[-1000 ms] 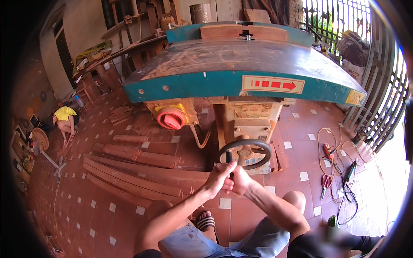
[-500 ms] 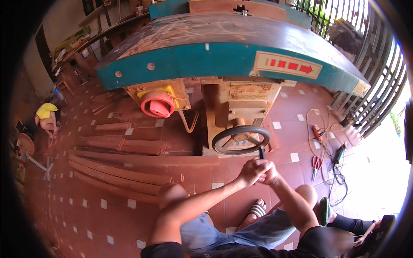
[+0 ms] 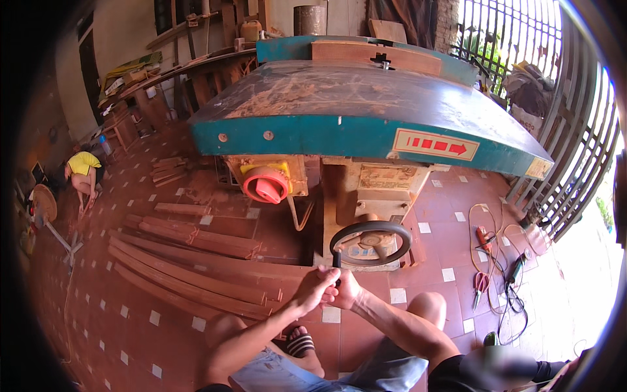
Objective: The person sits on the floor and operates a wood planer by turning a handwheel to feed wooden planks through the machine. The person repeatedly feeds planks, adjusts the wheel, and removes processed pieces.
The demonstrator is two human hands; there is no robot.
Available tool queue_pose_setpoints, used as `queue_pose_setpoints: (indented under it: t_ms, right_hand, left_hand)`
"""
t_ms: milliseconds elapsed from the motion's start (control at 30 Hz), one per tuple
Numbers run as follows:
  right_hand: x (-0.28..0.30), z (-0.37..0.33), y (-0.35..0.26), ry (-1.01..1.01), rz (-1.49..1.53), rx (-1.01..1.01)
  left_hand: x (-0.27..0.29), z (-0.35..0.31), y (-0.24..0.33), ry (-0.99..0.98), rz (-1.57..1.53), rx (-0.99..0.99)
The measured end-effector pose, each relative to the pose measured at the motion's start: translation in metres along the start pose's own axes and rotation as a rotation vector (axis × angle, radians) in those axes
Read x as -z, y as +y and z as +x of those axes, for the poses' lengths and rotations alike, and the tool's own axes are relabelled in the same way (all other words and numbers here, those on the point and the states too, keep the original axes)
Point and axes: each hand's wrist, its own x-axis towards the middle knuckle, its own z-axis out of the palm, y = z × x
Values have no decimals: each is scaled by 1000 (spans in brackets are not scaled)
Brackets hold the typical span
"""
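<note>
Both my hands are closed one against the other around the black crank handle (image 3: 337, 259) of a handwheel. My left hand (image 3: 315, 291) wraps it from the left, and my right hand (image 3: 349, 289) presses in from the right. The handle's upper end shows above my fingers, at the left side of the black handwheel (image 3: 403, 243). That wheel is mounted low on the front of a woodworking machine with a broad dusty metal table (image 3: 353, 88) and a teal edge. Left of the wheel is a red rotary switch (image 3: 266, 185) on a yellow plate.
Long reddish wood strips (image 3: 189, 277) lie on the tiled floor at left. On the right are red-handled scissors (image 3: 481, 282), an orange power tool (image 3: 484, 239) and tangled cords. A person in a yellow top (image 3: 83, 162) crouches far left. Slatted metal gates (image 3: 575, 144) stand at right.
My hands and the crank handle have moved from the wheel's right side to its left side. The view has tilted up, showing more of the back wall.
</note>
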Motion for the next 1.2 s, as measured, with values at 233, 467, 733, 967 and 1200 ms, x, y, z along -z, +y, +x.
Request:
queue_pose_setpoints:
  t_ms: [233, 467, 733, 967, 1200]
  right_hand:
    - [-44, -74, -66, 156, -56, 180]
    - [9, -133, -72, 332, -46, 264]
    - [101, -79, 7, 133, 11, 116]
    - [57, -3, 18, -4, 109, 27]
    - [-34, -36, -50, -224, 0, 184]
  left_hand:
    - [-73, 12, 52, -185, -74, -211]
    - [-123, 52, 19, -460, -110, -284]
    - [-67, 66, -79, -366, 106, -89]
    - [10, 24, -22, -187, 136, -18]
    - [-17, 10, 79, -366, 137, -271]
